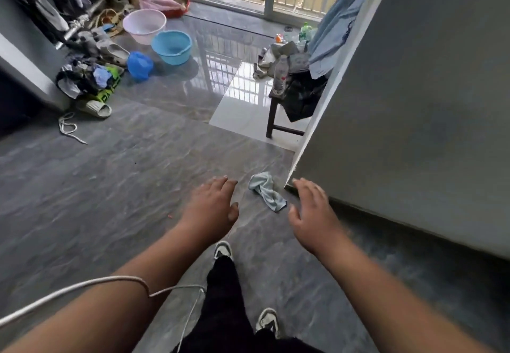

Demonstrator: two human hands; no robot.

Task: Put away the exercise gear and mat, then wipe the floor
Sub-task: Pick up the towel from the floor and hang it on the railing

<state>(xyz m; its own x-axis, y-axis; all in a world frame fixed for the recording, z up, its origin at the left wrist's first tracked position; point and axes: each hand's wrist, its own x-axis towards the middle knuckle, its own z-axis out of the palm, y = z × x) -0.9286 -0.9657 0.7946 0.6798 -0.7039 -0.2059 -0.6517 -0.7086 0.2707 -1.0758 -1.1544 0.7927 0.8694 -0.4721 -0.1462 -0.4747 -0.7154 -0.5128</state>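
While both hands, left (212, 206) and right (311, 214), hover empty with fingers spread, one cloth (267, 191) lies between them beside the wall's corner (289, 181); open floor (96, 187) stretches left.

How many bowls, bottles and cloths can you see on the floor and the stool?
Basins: 2, a pink basin and a blue basin
Clear bottle on the stool: 1
Green bottle by the window: 1
Light blue cloth on the floor: 1
Total: 5
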